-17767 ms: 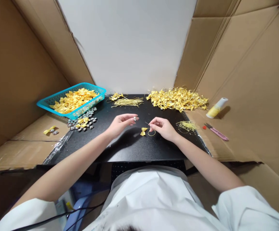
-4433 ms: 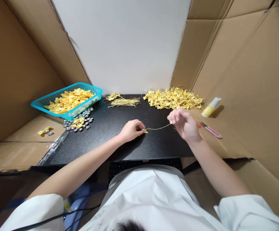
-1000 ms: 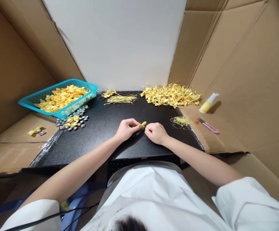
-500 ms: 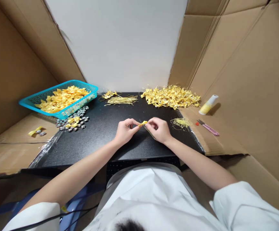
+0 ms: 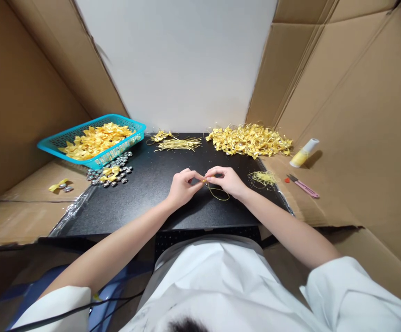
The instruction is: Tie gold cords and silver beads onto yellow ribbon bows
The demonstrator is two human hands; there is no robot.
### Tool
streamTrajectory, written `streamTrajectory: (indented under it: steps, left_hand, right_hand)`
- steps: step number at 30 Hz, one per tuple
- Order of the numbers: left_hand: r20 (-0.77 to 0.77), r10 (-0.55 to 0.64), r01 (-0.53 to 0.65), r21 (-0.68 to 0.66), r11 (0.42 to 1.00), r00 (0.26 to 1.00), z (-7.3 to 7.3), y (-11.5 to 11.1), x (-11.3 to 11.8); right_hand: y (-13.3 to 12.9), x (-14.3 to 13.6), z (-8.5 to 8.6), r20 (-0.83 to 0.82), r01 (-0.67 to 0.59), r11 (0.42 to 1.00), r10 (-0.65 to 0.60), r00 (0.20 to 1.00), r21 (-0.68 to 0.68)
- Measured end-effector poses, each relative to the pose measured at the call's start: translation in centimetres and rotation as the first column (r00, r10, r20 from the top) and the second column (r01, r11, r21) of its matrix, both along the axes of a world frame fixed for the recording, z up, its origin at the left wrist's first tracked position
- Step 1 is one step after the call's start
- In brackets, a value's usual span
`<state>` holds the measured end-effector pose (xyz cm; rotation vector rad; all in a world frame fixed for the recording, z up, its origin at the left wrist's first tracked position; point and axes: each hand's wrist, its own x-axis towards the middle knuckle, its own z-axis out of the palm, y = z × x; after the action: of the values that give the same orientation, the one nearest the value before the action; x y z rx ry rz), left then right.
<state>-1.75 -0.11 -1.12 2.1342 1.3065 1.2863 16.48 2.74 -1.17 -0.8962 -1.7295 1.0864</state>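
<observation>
Over the middle of the black table, my left hand (image 5: 185, 186) is closed, thumb and index finger pinching a small yellow ribbon bow (image 5: 204, 180). Fingertips hide most of the bow. My right hand (image 5: 227, 181) meets it there, its thumb and index finger pinched at the bow and the thin yellow cord (image 5: 223, 198). That cord hangs in a loop below the right fingers. Exactly what lies between the right fingertips is partly hidden.
A blue basket (image 5: 92, 162) of yellow bows stands left, silver beads (image 5: 113, 182) beside it. Cut cords (image 5: 179, 144) and a pile of corded bows (image 5: 250, 140) lie at the back. Cord scraps (image 5: 263, 178), pink-handled snips (image 5: 306, 188) and a thread spool (image 5: 304, 153) are right.
My right hand's fingers have moved in to the bow and straightened somewhat. The cord, earlier running down under the right hand, now hangs as an open loop. The view has shifted slightly.
</observation>
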Motion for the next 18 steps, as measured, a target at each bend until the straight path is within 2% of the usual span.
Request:
streamTrajectory:
  steps: [5, 8, 10, 14, 16, 18]
  left_hand:
    - [0.003, -0.004, 0.004, -0.036, 0.999, 1.000, 0.1, 0.1, -0.1]
    - [0.061, -0.034, 0.041, -0.116, 0.992, 0.998, -0.1, 0.4, -0.1]
    - [0.181, -0.085, 0.124, -0.217, 0.968, 0.980, -0.2, 0.5, 0.0]
    - [0.489, -0.104, 0.337, -0.417, 0.844, 0.866, 0.4, 0.2, 0.6]
    - [0.575, -0.093, 0.422, -0.471, 0.775, 0.813, 0.9, -0.1, 0.8]
    - [0.612, -0.093, 0.480, -0.507, 0.716, 0.785, 1.2, -0.2, 1.0]
  right_hand:
    - [0.6, -0.3, 1.0, -0.130, -0.022, 0.972, -0.009, 0.991, -0.236]
    - [1.5, -0.3, 3.1, -0.178, -0.040, 0.960, -0.010, 0.984, -0.277]
    - [2.2, -0.2, 5.1, -0.204, -0.042, 0.951, -0.023, 0.979, -0.306]
    - [3.4, 0.3, 8.9, -0.264, -0.040, 0.921, -0.069, 0.962, -0.387]
    - [3.9, 0.4, 9.9, -0.286, -0.041, 0.898, -0.096, 0.953, -0.439]
    - [4.3, 0.5, 10.2, -0.301, -0.052, 0.872, -0.111, 0.947, -0.486]
